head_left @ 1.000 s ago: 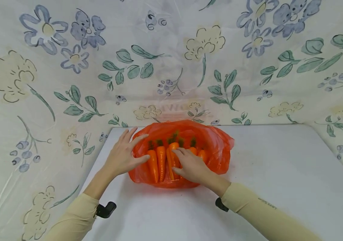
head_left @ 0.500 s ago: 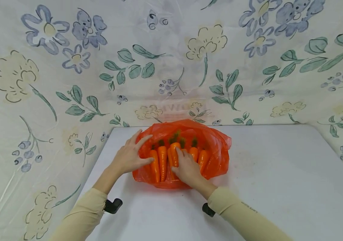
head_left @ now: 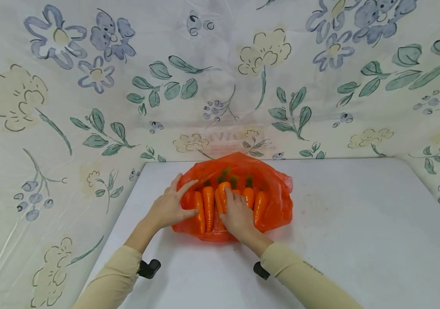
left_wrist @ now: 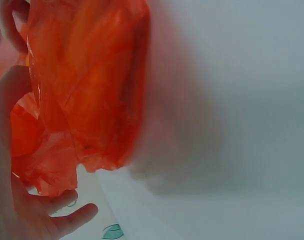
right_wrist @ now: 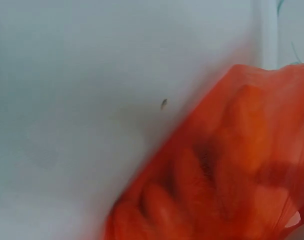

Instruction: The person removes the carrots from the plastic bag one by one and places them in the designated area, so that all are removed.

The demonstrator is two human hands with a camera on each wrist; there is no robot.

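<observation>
A red translucent plastic bag (head_left: pixel 281 208) lies on the table with its mouth facing up, holding several orange carrots with green tops. My left hand (head_left: pixel 170 207) is at the bag's left rim, its fingers spread and the thumb reaching over the leftmost carrot (head_left: pixel 199 212). In the left wrist view the bag film (left_wrist: pixel 92 95) lies between thumb and fingers. My right hand (head_left: pixel 239 218) reaches into the mouth and grips a middle carrot (head_left: pixel 223 192), thumb on its left side and fingers on its right. The right wrist view shows the bag's side (right_wrist: pixel 242 150), with carrot shapes through the film.
The white table (head_left: pixel 359 223) extends around the bag on both sides and in front. Behind it rises a flower-patterned cloth (head_left: pixel 220 86). A small dark speck (right_wrist: pixel 164 103) lies on the table near the bag.
My right hand has moved left and closed in around the middle carrot. The left hand has shifted slightly right and down, and the bag's left rim has moved inward with it.
</observation>
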